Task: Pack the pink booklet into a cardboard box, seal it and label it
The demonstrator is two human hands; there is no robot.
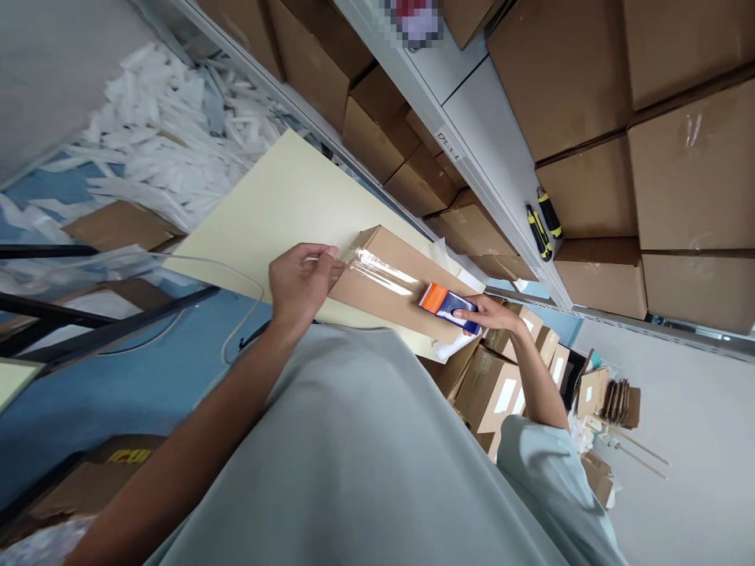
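A long brown cardboard box (389,306) lies on the pale yellow table top (283,196). Clear packing tape (386,271) runs along its upper face from the left end. My right hand (487,312) grips a tape dispenser (448,306) with an orange front and dark blue body, resting against the box's top. At the box's left end my left hand (303,283) has its fingers pinched together on the loose end of the tape.
Shelves behind hold several cardboard boxes (566,71). Two yellow-and-black utility knives (539,233) lie on the shelf board. White foam strips (171,126) are heaped at the far left. A white cable (236,330) hangs over the table's left edge. More boxes (487,385) stand at right.
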